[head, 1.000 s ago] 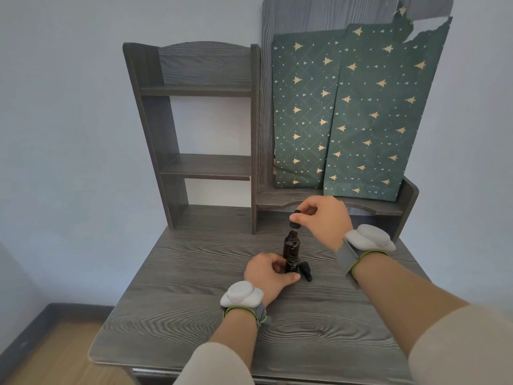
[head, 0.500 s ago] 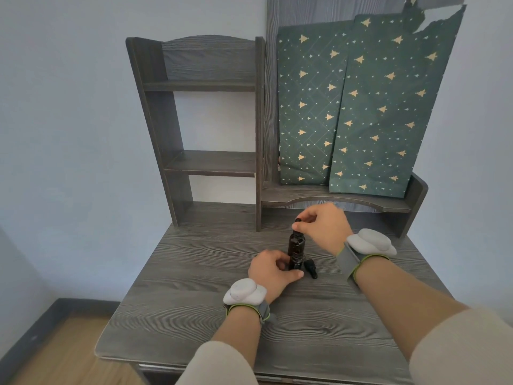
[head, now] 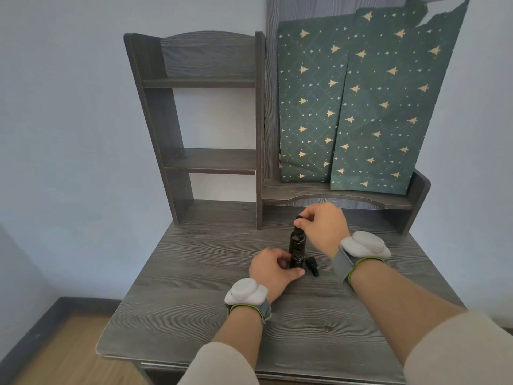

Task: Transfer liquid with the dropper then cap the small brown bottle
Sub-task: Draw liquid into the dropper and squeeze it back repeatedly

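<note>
Small brown bottle [head: 297, 245] stands upright, left hand [head: 270, 269] gripping its base, right hand [head: 324, 226] pinching the dropper [head: 299, 218].

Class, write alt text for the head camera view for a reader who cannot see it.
The right hand pinches a black cap on top of a small brown bottle while the left hand grips its base on a grey desk. Another black piece lies beside it.

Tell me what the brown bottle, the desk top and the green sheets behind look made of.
Small dark brown bottle: dark and glossy with highlights, likely glass, though plastic is possible. Grey desk top: matt board with a printed-looking wood grain, probably laminate. Dark green sheets with gold trees: thin matt paper, creased and torn at the top edge.
</note>
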A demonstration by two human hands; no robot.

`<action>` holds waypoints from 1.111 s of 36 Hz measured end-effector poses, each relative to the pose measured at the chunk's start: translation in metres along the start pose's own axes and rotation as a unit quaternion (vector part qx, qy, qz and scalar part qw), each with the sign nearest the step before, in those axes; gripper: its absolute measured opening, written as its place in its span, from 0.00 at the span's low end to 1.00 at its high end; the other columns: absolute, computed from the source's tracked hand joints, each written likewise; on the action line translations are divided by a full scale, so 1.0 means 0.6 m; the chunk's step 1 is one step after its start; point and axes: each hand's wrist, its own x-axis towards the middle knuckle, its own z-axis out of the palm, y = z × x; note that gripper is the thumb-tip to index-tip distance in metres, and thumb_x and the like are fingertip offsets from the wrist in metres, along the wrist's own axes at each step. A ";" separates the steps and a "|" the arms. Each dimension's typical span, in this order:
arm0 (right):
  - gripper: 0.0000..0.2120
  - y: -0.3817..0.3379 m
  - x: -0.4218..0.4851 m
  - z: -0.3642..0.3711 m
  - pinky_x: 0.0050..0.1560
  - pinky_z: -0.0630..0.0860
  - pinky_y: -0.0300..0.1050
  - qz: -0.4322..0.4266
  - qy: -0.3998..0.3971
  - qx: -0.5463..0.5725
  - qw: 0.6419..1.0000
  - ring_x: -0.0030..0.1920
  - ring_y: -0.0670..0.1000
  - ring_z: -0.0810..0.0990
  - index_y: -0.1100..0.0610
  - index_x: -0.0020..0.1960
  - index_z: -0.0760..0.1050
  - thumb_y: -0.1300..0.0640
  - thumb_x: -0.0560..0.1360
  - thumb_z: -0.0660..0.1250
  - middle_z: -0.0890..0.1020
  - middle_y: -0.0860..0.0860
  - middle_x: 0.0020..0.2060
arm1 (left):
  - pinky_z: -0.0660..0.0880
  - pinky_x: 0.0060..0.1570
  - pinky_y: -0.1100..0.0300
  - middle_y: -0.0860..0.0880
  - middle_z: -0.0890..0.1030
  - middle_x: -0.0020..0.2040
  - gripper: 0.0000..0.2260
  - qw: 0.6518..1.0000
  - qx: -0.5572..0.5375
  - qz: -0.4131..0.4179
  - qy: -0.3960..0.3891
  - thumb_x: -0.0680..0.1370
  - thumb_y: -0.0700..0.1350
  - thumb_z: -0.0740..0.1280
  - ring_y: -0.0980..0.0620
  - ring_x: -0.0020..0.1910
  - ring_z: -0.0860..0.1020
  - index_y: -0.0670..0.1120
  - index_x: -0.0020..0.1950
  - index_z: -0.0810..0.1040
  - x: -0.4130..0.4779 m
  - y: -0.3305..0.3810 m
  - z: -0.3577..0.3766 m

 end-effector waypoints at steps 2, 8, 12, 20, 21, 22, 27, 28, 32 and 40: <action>0.06 -0.002 -0.001 0.000 0.50 0.76 0.45 -0.005 0.005 -0.008 1.000 0.48 0.54 0.80 0.55 0.45 0.83 0.53 0.72 0.70 0.84 0.52 0.43 | 0.69 0.41 0.62 0.58 0.71 0.35 0.13 1.000 -0.002 0.002 -0.001 0.66 0.55 0.75 0.57 0.37 0.71 0.52 0.47 0.82 -0.001 0.000 -0.001; 0.06 -0.006 -0.004 -0.005 0.51 0.76 0.46 -0.025 0.011 -0.025 0.999 0.48 0.55 0.80 0.57 0.44 0.82 0.54 0.73 0.69 0.84 0.53 0.44 | 0.69 0.40 0.62 0.58 0.71 0.34 0.13 1.000 -0.003 0.006 0.000 0.66 0.54 0.75 0.58 0.36 0.71 0.51 0.46 0.82 -0.001 0.002 -0.001; 0.06 -0.005 -0.008 -0.003 0.52 0.76 0.47 -0.030 0.019 -0.024 0.999 0.49 0.54 0.79 0.57 0.44 0.82 0.55 0.73 0.69 0.83 0.52 0.44 | 0.70 0.40 0.61 0.57 0.72 0.35 0.13 1.000 -0.004 0.005 0.000 0.66 0.54 0.75 0.57 0.36 0.71 0.51 0.46 0.82 0.000 0.000 -0.002; 0.06 -0.006 -0.008 -0.004 0.51 0.75 0.46 -0.032 0.017 -0.023 0.999 0.49 0.54 0.79 0.57 0.43 0.82 0.55 0.73 0.69 0.83 0.52 0.44 | 0.73 0.44 0.58 0.58 0.72 0.35 0.13 1.000 0.000 0.007 -0.002 0.66 0.54 0.76 0.56 0.38 0.73 0.51 0.47 0.82 0.000 0.001 -0.003; 0.06 -0.006 -0.007 -0.004 0.51 0.74 0.46 -0.031 0.016 -0.022 0.999 0.49 0.54 0.79 0.57 0.43 0.82 0.55 0.73 0.69 0.83 0.52 0.44 | 0.74 0.44 0.58 0.58 0.72 0.35 0.13 1.000 0.000 0.008 -0.002 0.66 0.54 0.76 0.56 0.38 0.73 0.51 0.47 0.82 -0.001 0.001 -0.003; 0.06 -0.005 -0.007 -0.005 0.51 0.74 0.46 -0.031 0.016 -0.020 0.999 0.48 0.54 0.79 0.57 0.44 0.82 0.55 0.73 0.69 0.83 0.52 0.44 | 0.74 0.44 0.58 0.58 0.72 0.36 0.14 1.000 -0.001 0.008 -0.003 0.66 0.54 0.75 0.56 0.38 0.73 0.51 0.47 0.82 -0.001 0.001 -0.003; 0.06 0.000 -0.008 -0.002 0.51 0.75 0.46 -0.025 0.017 -0.008 0.999 0.48 0.53 0.79 0.56 0.43 0.82 0.53 0.72 0.70 0.83 0.51 0.42 | 0.73 0.44 0.58 0.57 0.72 0.35 0.13 1.000 -0.002 0.007 -0.001 0.65 0.54 0.76 0.56 0.38 0.73 0.51 0.47 0.82 -0.001 0.000 -0.002; 0.06 0.000 -0.008 -0.001 0.51 0.76 0.46 -0.024 0.017 -0.003 1.000 0.47 0.53 0.79 0.56 0.43 0.82 0.53 0.72 0.70 0.83 0.51 0.41 | 0.73 0.44 0.58 0.57 0.72 0.35 0.13 1.000 -0.003 0.007 0.001 0.65 0.54 0.76 0.56 0.37 0.73 0.51 0.46 0.82 -0.001 0.000 -0.002; 0.07 0.003 -0.010 -0.003 0.50 0.77 0.46 -0.031 0.014 0.010 0.999 0.46 0.50 0.80 0.54 0.44 0.82 0.51 0.71 0.71 0.84 0.50 0.41 | 0.73 0.44 0.58 0.57 0.72 0.35 0.13 1.000 -0.006 0.006 -0.003 0.65 0.54 0.76 0.56 0.38 0.73 0.51 0.46 0.82 0.000 -0.001 -0.003; 0.08 0.007 -0.008 -0.010 0.51 0.78 0.46 -0.041 -0.014 0.012 0.999 0.46 0.49 0.81 0.54 0.46 0.82 0.51 0.71 0.72 0.84 0.49 0.41 | 0.73 0.44 0.59 0.57 0.72 0.35 0.13 1.000 -0.010 0.003 -0.006 0.65 0.53 0.76 0.55 0.38 0.73 0.51 0.47 0.82 0.001 0.000 -0.004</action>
